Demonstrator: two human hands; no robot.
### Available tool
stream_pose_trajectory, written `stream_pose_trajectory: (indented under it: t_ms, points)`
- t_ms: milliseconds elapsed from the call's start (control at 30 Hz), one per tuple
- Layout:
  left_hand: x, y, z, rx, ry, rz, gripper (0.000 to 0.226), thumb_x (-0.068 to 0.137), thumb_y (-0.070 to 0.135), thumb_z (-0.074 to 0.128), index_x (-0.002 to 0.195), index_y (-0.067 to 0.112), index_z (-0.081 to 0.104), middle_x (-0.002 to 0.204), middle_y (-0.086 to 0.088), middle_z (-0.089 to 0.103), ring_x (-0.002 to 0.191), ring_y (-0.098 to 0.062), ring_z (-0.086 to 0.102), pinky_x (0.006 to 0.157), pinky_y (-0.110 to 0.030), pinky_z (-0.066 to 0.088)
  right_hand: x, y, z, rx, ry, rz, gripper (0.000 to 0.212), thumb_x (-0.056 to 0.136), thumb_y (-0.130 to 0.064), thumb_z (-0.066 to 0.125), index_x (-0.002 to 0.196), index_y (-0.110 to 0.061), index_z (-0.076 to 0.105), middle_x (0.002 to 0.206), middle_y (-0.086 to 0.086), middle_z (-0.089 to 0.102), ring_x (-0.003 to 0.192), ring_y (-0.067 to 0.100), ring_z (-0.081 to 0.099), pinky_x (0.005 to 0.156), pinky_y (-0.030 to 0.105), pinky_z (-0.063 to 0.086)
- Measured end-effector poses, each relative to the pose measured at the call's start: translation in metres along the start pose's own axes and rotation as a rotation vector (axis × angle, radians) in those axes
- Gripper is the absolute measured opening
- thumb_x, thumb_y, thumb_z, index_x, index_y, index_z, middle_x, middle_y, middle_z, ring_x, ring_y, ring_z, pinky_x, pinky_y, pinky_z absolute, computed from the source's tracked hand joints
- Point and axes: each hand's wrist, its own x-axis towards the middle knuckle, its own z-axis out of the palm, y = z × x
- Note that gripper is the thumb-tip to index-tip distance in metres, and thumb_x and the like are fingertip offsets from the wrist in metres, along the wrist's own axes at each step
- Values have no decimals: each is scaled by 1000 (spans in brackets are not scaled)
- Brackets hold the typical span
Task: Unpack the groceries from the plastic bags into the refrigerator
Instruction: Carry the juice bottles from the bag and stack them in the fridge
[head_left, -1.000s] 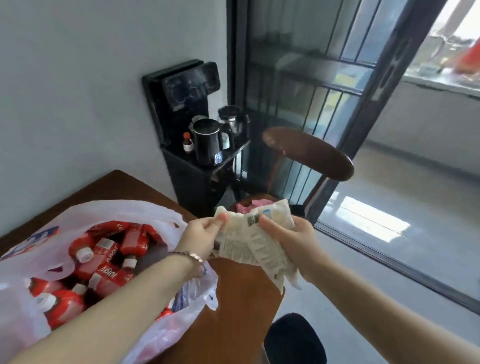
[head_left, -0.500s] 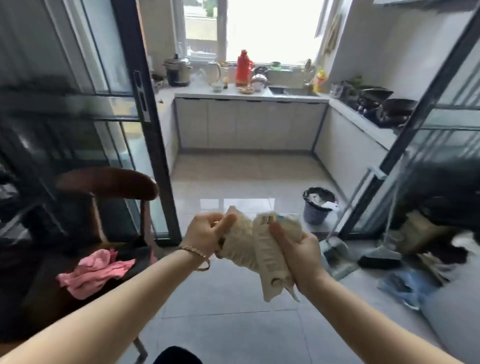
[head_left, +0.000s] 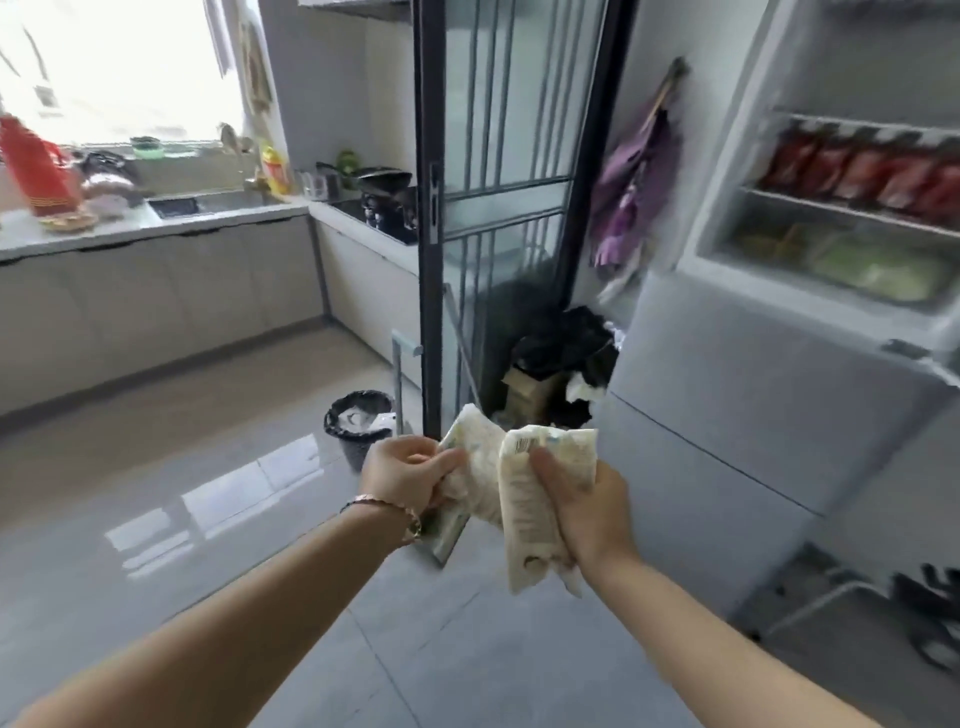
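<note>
Both hands hold cream-coloured soft food packets in front of me at chest height. My left hand (head_left: 410, 475) grips one crumpled packet (head_left: 470, 452). A second packet (head_left: 524, 509), printed with a barcode near its top, hangs down from the grip of my right hand (head_left: 587, 512). The grey refrigerator (head_left: 727, 395) stands at the right with its upper compartment open. Red pouches (head_left: 857, 171) line one shelf and green vegetables (head_left: 878, 270) lie in the drawer below.
A black-framed sliding glass door (head_left: 498, 208) stands ahead, with dark bags and a box (head_left: 556, 364) piled at its foot. A black waste bin (head_left: 358, 421) sits on the tiled floor. Kitchen counters (head_left: 156, 228) run along the left.
The view has swung right, from the table with the plastic bag, past the kitchen, to the open refrigerator. Both hands kept hold of the packets throughout.
</note>
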Motion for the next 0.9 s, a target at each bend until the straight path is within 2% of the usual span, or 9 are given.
stream_pose_trajectory:
  t_ms: [133, 200, 267, 333, 433, 567, 733, 800, 900]
  points:
    - [49, 21, 75, -109, -103, 46, 20, 76, 10, 74, 59, 14, 65, 45, 3, 60, 38, -5, 49, 39, -14, 44, 59, 5, -52, -62, 47, 5, 13, 77, -30, 74, 70, -22, 67, 60, -13, 70, 54, -2, 64, 46, 11, 45]
    - [77, 37, 113, -158, -214, 83, 20, 80, 9, 70, 61, 14, 64, 44, 6, 59, 37, -4, 48, 37, -13, 41, 97, 1, -73, -103, 13, 24, 14, 75, -23, 77, 83, -19, 67, 65, -8, 70, 57, -3, 63, 50, 11, 46]
    - [109, 59, 149, -161, -358, 137, 20, 83, 6, 66, 64, 14, 66, 45, 6, 59, 39, -5, 49, 39, -15, 43, 138, -8, -93, -109, -20, 4, 40, 75, -6, 76, 110, -13, 57, 76, -6, 64, 59, -10, 59, 55, 8, 46]
    - [140, 80, 182, -71, -495, 208, 23, 82, 9, 67, 63, 20, 69, 50, 6, 62, 47, -9, 55, 50, -22, 50, 176, -21, -110, -207, -47, -31, 58, 72, -3, 77, 118, -24, 49, 81, -10, 63, 62, -15, 57, 61, 6, 45]
    - [186, 109, 234, 29, -711, 272, 26, 82, 12, 68, 61, 27, 73, 55, 5, 64, 54, -13, 56, 63, -32, 53, 225, -40, -135, -308, -60, -19, 23, 64, -25, 85, 73, -39, 70, 68, -20, 69, 64, -10, 63, 62, 11, 47]
    - [222, 140, 299, 8, -920, 259, 25, 85, 11, 64, 64, 20, 73, 53, 6, 63, 46, -4, 53, 48, -15, 47, 273, -51, -166, -188, 108, -47, 7, 58, -40, 75, 64, -40, 72, 65, -17, 70, 61, -4, 66, 54, 11, 48]
    - [259, 179, 377, 245, -926, 437, 11, 85, 10, 65, 75, 9, 69, 53, 4, 66, 46, -6, 60, 48, -18, 52, 332, -59, -220, -211, 314, -125, 17, 69, -31, 79, 57, -39, 70, 59, -16, 69, 55, -2, 65, 49, 12, 48]
    - [274, 191, 411, 404, -825, 607, 16, 83, 15, 68, 68, 11, 68, 56, -2, 67, 47, -10, 61, 55, -25, 56, 360, -60, -248, -191, 340, -157, 14, 69, -29, 80, 59, -34, 71, 63, -11, 71, 61, 4, 68, 53, 17, 52]
    - [290, 202, 460, 473, -677, 797, 21, 80, 19, 70, 60, 19, 62, 46, 6, 63, 39, -2, 55, 51, -22, 52, 401, -62, -289, -188, 378, -212, 12, 64, -32, 82, 63, -28, 71, 70, -6, 73, 65, 10, 70, 56, 22, 56]
